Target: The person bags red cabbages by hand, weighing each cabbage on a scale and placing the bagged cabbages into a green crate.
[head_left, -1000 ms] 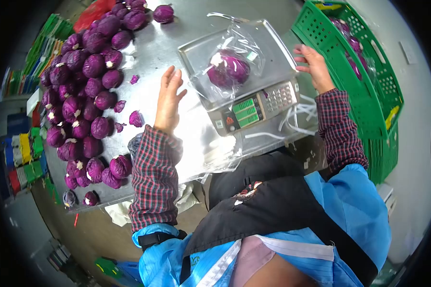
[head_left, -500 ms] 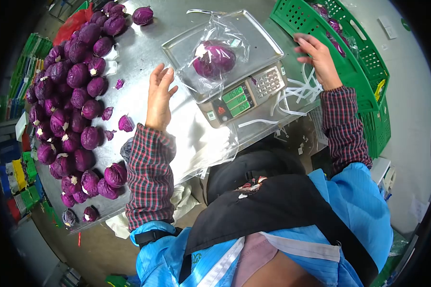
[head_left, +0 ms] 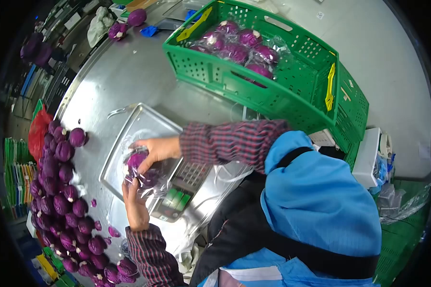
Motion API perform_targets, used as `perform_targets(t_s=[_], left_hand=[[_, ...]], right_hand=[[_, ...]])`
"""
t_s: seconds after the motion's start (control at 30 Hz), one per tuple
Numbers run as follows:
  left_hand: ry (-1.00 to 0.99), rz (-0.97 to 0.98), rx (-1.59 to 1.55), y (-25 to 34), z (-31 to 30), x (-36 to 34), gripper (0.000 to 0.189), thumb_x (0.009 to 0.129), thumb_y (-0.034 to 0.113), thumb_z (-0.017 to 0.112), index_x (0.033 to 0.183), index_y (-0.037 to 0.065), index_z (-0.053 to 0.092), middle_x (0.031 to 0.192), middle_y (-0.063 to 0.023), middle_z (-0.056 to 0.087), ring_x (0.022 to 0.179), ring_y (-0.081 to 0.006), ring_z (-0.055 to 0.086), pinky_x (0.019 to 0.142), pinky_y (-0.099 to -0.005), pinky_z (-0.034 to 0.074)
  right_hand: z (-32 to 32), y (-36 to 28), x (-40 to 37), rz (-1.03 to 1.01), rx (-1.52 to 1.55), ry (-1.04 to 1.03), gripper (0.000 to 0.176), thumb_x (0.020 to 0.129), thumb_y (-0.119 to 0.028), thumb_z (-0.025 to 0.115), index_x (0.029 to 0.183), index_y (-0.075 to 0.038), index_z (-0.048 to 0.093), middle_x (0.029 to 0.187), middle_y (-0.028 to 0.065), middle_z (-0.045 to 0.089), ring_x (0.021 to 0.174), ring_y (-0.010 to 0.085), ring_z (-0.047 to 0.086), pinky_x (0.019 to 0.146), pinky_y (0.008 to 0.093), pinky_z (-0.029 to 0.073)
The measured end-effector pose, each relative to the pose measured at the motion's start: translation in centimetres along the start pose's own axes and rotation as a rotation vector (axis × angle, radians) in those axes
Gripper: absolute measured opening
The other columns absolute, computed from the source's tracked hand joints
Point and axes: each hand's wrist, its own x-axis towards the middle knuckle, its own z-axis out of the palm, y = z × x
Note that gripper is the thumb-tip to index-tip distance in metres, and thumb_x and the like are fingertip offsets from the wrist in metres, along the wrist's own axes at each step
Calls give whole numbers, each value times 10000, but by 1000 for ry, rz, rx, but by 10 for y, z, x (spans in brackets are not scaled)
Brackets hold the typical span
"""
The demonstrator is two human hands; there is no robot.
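A purple cabbage in clear plastic wrap (head_left: 151,176) is over the metal tray (head_left: 111,165) of a digital scale. My right hand (head_left: 155,150) curves over its top, with the thumb and fingers pressed on the wrap. From below, my left hand (head_left: 135,205) holds its lower left side between thumb and fingers. The scale's green display (head_left: 177,198) shows beneath, its digits too small to read, beside the keypad (head_left: 192,174).
Wrapped cabbages lie in a green crate (head_left: 292,107) at the upper right. Many loose cabbages (head_left: 62,204) cover the table's left side, with leaf scraps next to them. Two more cabbages (head_left: 137,17) are at the top. White strips (head_left: 232,174) lie by the scale.
Both hands have come in from the sides of the scale and closed on the wrapped cabbage. The view has turned, so more of the green crate shows.
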Motion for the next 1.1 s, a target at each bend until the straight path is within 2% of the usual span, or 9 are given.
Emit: perform_targets(t_s=[0.23, 0.3, 0.37, 0.57, 0.7, 0.83, 0.97, 1.03, 1.1], left_hand=[[-589, 110, -199, 63, 171, 38, 559, 945, 368, 532, 1389, 75, 359, 1158, -86, 576, 964, -224, 592, 764, -333, 500], [-598, 224, 253, 71, 221, 68, 443, 930, 275, 584, 1286, 31, 485, 1065, -76, 607, 948, -212, 597, 760, -324, 499], [-805, 730, 681, 69, 272, 115, 348, 875, 177, 646, 1183, 34, 570, 1004, -60, 631, 893, -216, 608, 761, -302, 492], [-1385, 1383, 1545, 5, 428, 218, 705, 659, 275, 802, 1308, 193, 539, 1373, -70, 442, 1245, -287, 411, 949, -464, 414], [-1409, 1462, 1864, -59, 477, 252, 580, 849, 298, 565, 1398, 222, 396, 1451, -63, 339, 1232, -303, 430, 913, -518, 434], [-1684, 1197, 1759, -57, 514, 269, 575, 826, 248, 610, 1369, 215, 423, 1345, -62, 475, 1067, -314, 591, 874, -460, 499], [-1654, 1026, 1754, -43, 537, 270, 1042, 437, 184, 877, 1379, 218, 433, 1312, -57, 529, 1129, -303, 575, 955, -408, 471], [-1658, 1035, 1805, -39, 551, 273, 1059, 422, 167, 878, 1381, 219, 433, 1306, -61, 533, 1131, -304, 573, 954, -407, 474], [-1675, 1030, 1852, -42, 552, 280, 1075, 407, 150, 880, 1382, 220, 432, 1300, -66, 538, 1133, -305, 572, 953, -406, 476]], right_hand=[[-148, -159, -184, -230, 153, 117, 470, 869, -211, 625, 1303, -89, 491, 1244, 61, 572, 1115, 191, 563, 932, 422, 489], [-196, -172, -256, -259, 225, 305, 338, 899, -223, 591, 1205, -81, 561, 1148, 57, 618, 995, 179, 616, 905, 391, 510], [-232, -170, -313, -377, 287, 310, 312, 928, -245, 547, 1174, -56, 574, 1124, 63, 633, 969, 173, 626, 909, 371, 512], [-231, -145, -379, -201, 232, 635, 390, 915, -313, 520, 1183, -34, 568, 1128, 79, 639, 979, 150, 624, 868, 299, 520], [-251, -98, -380, 51, 362, 538, 535, 865, -449, 604, 1247, -77, 552, 1200, 107, 618, 1041, 206, 607, 950, 373, 475], [-272, -76, -359, 166, 555, 507, 488, 924, -403, 561, 1276, -67, 519, 1222, 80, 606, 1094, 186, 593, 984, 367, 462], [-282, -65, -330, 109, 480, 472, 545, 898, -346, 611, 1326, -51, 447, 1197, 75, 609, 1072, 185, 596, 962, 348, 471], [-278, -68, -312, 36, 388, 473, 585, 877, -324, 645, 1339, -42, 421, 1196, 83, 603, 1073, 188, 593, 955, 345, 470], [-273, -66, -302, 45, -188, 669, 696, 828, -267, 697, 1368, -10, 340, 1277, 99, 534, 1137, 209, 546, 988, 356, 434]])
